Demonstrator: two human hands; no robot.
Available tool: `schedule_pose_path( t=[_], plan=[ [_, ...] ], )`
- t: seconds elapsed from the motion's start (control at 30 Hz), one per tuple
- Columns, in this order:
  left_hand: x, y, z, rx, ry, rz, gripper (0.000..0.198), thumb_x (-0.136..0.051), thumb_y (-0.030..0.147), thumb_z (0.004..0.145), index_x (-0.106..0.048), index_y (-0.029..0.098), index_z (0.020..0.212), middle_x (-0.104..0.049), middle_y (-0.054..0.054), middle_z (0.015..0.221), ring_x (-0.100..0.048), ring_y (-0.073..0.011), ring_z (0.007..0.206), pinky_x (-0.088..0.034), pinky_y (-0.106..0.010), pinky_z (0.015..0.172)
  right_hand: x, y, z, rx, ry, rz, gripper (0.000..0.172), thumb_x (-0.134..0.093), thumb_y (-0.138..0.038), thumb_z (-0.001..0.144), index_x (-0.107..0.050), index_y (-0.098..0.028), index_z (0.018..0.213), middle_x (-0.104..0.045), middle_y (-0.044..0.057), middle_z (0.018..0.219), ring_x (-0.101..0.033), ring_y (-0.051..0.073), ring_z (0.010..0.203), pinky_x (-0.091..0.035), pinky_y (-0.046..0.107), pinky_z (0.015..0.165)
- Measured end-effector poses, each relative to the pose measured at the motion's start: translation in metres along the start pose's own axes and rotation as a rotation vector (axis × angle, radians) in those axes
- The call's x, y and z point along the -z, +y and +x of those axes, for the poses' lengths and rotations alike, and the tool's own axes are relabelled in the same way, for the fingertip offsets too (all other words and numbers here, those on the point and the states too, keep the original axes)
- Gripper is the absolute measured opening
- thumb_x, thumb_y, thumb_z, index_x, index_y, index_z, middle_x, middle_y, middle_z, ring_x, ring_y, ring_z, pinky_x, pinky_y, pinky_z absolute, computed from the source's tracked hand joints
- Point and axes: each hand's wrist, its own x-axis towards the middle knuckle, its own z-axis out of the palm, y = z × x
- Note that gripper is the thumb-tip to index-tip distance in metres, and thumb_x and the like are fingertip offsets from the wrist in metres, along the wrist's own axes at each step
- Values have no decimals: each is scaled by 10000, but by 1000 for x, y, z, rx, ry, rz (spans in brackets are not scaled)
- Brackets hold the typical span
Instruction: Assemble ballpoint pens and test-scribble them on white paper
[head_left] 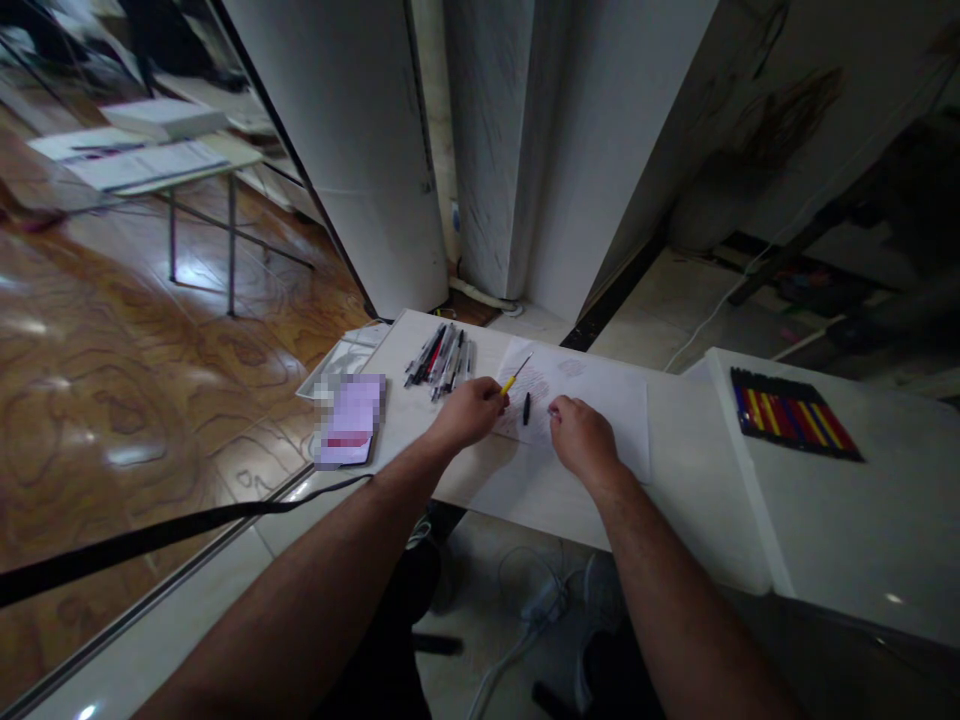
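Fingers of the left hand [472,410] are closed around a slim yellow-handled tool [508,385]; between the hands a small black piece [526,408] lies on the paper [626,410], whose reddish lines are too small to read. The fingers of the right hand [585,437] seem pinched on a small pale piece [553,411], too blurred to name. The step looks like close two-handed work, the next move calling for steadiness; no brand is legible.

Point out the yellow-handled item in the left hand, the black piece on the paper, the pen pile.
Yellow-handled item [509,383]: head view, on its yellow section.
Black piece [526,408]: head view, on its mid-body.
Pen pile [444,360]: head view, around its middle.
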Motion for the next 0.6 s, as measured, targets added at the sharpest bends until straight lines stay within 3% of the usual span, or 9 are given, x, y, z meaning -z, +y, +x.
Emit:
schedule_pose_path(
  t=[0.4,0.6],
  plan=[
    [-1,-1,1,14,2,-25,197,-521,275,809,-685,168,824,-726,-59,809,-638,-168,738,-430,-265,634,2,-1,0,-14,-48,-2,231,-460,-185,908,-621,-209,1072,-679,80,1001,-640,204,881,-435,284,735],
    [-1,-3,0,-14,7,-68,205,-515,288,816,-681,168,835,-724,-59,806,-640,-167,731,-443,-267,635,3,-1,-1,-28,0,70,325,-424,-143,906,-588,-163,1185,-653,120,1061,-633,220,930,-447,300,777]
  ],
)
